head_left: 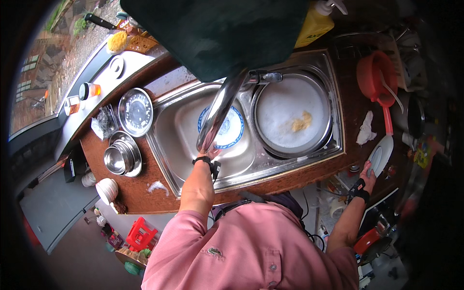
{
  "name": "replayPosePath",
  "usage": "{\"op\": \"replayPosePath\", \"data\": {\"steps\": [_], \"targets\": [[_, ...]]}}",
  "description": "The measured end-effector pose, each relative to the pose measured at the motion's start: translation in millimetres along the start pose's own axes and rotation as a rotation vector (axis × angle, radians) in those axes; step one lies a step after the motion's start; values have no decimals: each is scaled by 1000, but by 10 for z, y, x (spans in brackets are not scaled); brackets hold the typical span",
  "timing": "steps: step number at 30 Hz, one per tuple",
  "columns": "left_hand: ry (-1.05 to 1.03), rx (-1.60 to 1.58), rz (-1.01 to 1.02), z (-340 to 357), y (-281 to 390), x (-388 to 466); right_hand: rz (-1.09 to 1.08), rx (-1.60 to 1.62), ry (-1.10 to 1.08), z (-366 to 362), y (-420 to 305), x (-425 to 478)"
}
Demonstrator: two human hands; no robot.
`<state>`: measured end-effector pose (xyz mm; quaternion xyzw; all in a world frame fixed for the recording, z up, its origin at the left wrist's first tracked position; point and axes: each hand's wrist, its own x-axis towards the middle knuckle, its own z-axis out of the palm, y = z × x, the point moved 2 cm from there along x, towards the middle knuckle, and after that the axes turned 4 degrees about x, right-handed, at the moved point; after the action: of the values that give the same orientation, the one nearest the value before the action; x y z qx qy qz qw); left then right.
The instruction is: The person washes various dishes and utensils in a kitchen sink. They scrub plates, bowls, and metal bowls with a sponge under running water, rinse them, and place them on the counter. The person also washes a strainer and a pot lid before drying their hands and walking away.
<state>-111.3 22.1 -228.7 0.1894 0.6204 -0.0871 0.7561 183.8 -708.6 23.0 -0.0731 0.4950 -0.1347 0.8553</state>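
In the left sink basin (170, 145) is a white plate with a blue patterned rim (237, 132). My left hand (214, 151) grips the plate's near edge, partly hidden behind the chrome faucet spout (223, 105). Out to the right, my right hand (369, 178) holds a white dish (381, 156) by its near edge, over the brown counter. A round metal basin (258, 127) full of suds (286, 101) fills the right sink bowl, with a yellowish sponge or scrubber (302, 121) afloat in the foam.
Left of the sink stand a metal plate (136, 112), nested steel bowls (117, 159) and white bowls (107, 191). A red strainer or ladle (377, 76) and a crumpled white cloth (366, 128) lie right. A dark panel (232, 32) and yellow pump bottle (315, 25) are behind the faucet.
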Motion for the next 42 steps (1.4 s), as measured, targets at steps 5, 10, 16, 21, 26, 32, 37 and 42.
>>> {"op": "replayPosePath", "data": {"steps": [5,10,16,21,26,32,37,42], "targets": [[-11,178,-101,397,310,-457,-77,-170,3,52,193,-190],[-185,263,-14,875,642,-1246,-86,-319,44,22,272,-147],[-217,107,40,958,669,-1596,-186,-443,20,78,462,-330],[7,338,221,996,629,-1709,-267,-490,15,-43,502,-449],[176,719,577,861,645,-1867,-251,-581,26,-287,563,-499],[14,682,735,656,808,-2004,-393,-825,-83,-408,859,-676],[-244,131,313,602,785,-2142,-489,-1451,-552,-78,2306,-1849],[-480,-95,208,641,551,-2047,169,-1992,-906,-197,3968,-2386]]}}
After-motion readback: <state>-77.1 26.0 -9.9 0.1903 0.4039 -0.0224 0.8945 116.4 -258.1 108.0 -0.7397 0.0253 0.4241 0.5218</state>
